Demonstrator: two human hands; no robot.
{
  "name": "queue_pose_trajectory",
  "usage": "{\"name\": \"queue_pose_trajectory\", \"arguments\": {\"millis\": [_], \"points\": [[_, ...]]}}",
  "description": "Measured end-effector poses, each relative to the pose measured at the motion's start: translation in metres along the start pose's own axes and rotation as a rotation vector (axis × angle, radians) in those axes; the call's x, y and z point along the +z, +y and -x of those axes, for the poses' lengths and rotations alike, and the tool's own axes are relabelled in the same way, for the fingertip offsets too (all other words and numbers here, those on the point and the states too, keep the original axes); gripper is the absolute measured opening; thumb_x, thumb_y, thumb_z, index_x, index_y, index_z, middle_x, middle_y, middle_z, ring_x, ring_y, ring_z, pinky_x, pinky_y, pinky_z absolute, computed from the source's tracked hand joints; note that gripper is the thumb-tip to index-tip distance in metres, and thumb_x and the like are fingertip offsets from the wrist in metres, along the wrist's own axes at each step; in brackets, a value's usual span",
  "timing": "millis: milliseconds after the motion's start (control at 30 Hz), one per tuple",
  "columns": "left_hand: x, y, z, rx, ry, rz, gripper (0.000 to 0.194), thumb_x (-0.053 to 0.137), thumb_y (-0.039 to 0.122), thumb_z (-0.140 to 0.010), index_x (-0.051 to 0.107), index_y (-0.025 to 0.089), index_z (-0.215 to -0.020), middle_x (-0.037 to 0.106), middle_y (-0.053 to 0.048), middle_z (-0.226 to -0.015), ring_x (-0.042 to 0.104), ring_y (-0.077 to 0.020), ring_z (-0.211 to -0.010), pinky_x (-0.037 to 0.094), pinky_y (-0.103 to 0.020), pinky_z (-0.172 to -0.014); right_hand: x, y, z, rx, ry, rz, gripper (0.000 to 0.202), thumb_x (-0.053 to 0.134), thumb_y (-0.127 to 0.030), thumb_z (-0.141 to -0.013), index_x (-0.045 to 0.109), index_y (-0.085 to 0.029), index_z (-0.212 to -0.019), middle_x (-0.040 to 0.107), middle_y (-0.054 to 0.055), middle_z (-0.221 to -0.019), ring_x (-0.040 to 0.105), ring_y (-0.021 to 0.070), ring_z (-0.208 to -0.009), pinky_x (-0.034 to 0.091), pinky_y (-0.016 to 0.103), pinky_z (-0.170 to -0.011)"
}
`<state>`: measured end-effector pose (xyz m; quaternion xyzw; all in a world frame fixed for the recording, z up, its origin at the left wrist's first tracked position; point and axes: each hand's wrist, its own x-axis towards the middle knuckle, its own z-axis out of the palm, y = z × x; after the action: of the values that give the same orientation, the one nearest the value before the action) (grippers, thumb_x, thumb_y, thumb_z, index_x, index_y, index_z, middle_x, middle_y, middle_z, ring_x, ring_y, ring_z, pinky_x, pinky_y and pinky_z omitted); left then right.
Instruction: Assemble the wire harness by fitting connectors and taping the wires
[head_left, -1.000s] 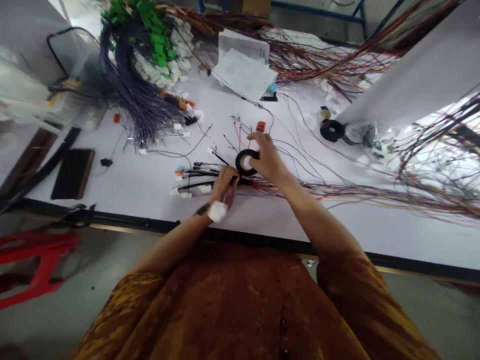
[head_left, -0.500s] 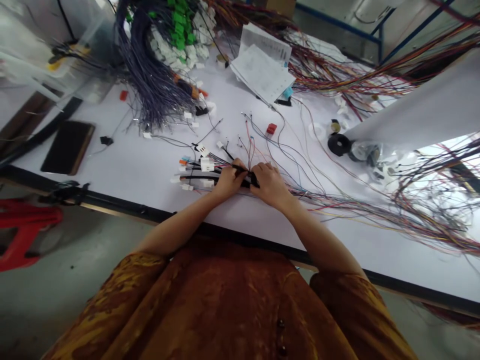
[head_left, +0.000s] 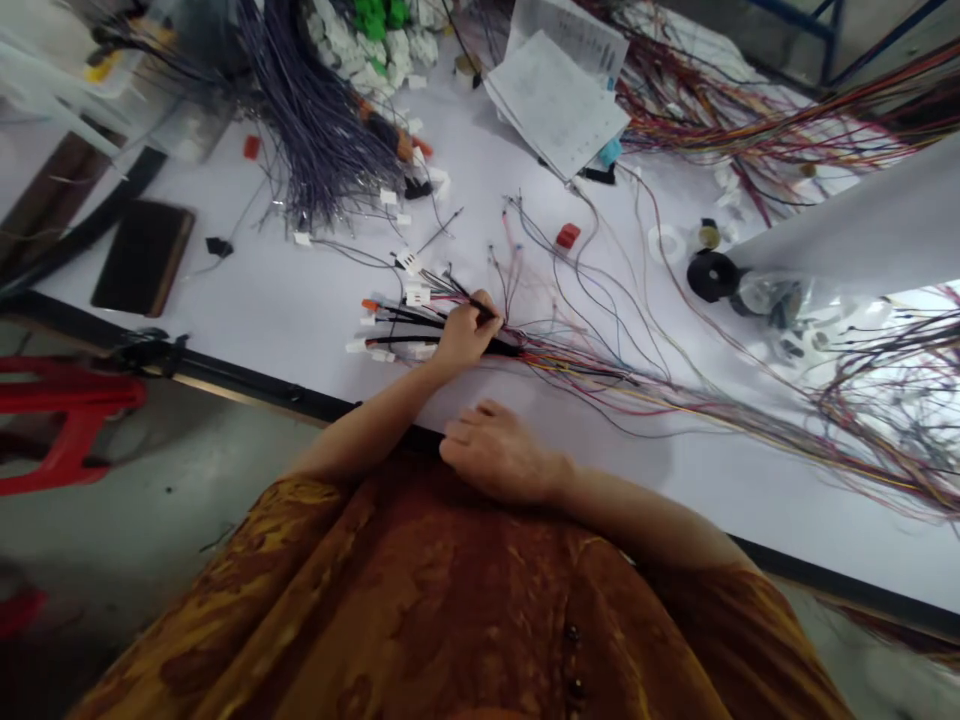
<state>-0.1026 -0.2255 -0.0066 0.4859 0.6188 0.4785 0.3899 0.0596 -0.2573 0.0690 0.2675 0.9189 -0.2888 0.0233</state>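
The wire bundle (head_left: pixel 504 348) lies near the middle of the counter (head_left: pixel 315 330), its black-sleeved branches and white connectors (head_left: pixel 417 296) fanning toward nine and ten o'clock, coloured wires trailing toward four. The left hand (head_left: pixel 466 335) grips it, a black strand pinched at the fingertips. At six o'clock, by the counter's edge, the right hand (head_left: pixel 499 455) has curled, blurred fingers; I cannot tell whether it holds anything. With one hand on the bundle, a tug on those trailing wires could twist it, and the loose thin leads (head_left: pixel 514 265) at one o'clock might snag among the branches. Beyond them sits a red connector (head_left: pixel 568 236); print on the papers (head_left: pixel 559 105) past twelve is too small to read.
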Motion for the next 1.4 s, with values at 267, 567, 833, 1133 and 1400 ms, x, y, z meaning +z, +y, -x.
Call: {"name": "queue_pose_trajectory", "arguments": {"millis": [267,567,833,1133,1400], "points": [[-0.01,0.004,0.023,-0.162,-0.117,0.299,0.023,0.075,0.035,-0.07,0.066,0.015,-0.075,0.07,-0.004,-0.073,0.065,-0.0143,-0.06,0.055,-0.027,-0.06,0.021,0.036,0.058,0.13,0.161,0.067,0.044,0.069,-0.053,-0.08,0.062,-0.017,-0.104,0.062,0.015,-0.108,0.055,0.0317,-0.102,0.045,0.046,-0.09],[-0.008,0.007,0.021,-0.168,0.073,0.097,0.028,0.073,0.04,-0.076,0.064,0.015,-0.07,0.067,-0.003,-0.061,0.064,-0.0161,-0.054,0.051,-0.027,-0.053,0.009,0.057,-0.024,0.088,0.458,-0.271,0.016,0.051,-0.022,-0.092,0.066,-0.018,-0.095,0.06,0.007,-0.094,0.058,0.0183,-0.088,0.047,0.031,-0.083],[-0.056,0.037,0.022,0.056,0.075,-0.369,0.03,0.058,0.038,-0.089,0.058,0.019,-0.067,0.064,-0.001,-0.057,0.059,-0.0146,-0.053,0.044,-0.026,-0.058,0.012,0.072,-0.046,0.221,0.307,-0.204,0.033,0.047,-0.018,-0.092,0.065,-0.016,-0.12,0.063,0.008,-0.099,0.06,0.0188,-0.091,0.048,0.031,-0.084],[0.0,0.023,-0.031,0.088,0.045,-0.191,0.019,0.052,0.028,-0.087,0.056,0.018,-0.071,0.062,0.001,-0.066,0.058,-0.0132,-0.064,0.044,-0.026,-0.067,-0.004,0.045,-0.064,0.376,-0.003,0.138,0.052,0.029,-0.016,-0.098,0.036,-0.013,-0.149,0.061,0.021,-0.124,0.066,0.0266,-0.091,0.055,0.04,-0.076],[-0.03,0.009,-0.031,0.187,0.389,-0.132,0.017,0.054,0.032,-0.092,0.062,0.018,-0.085,0.068,-0.001,-0.079,0.06,-0.0122,-0.072,0.046,-0.025,-0.072,-0.012,0.06,-0.071,0.409,0.051,-0.037,0.067,0.05,-0.027,-0.094,0.026,0.001,-0.151,0.067,0.022,-0.118,0.064,0.0292,-0.107,0.05,0.04,-0.092]]}}
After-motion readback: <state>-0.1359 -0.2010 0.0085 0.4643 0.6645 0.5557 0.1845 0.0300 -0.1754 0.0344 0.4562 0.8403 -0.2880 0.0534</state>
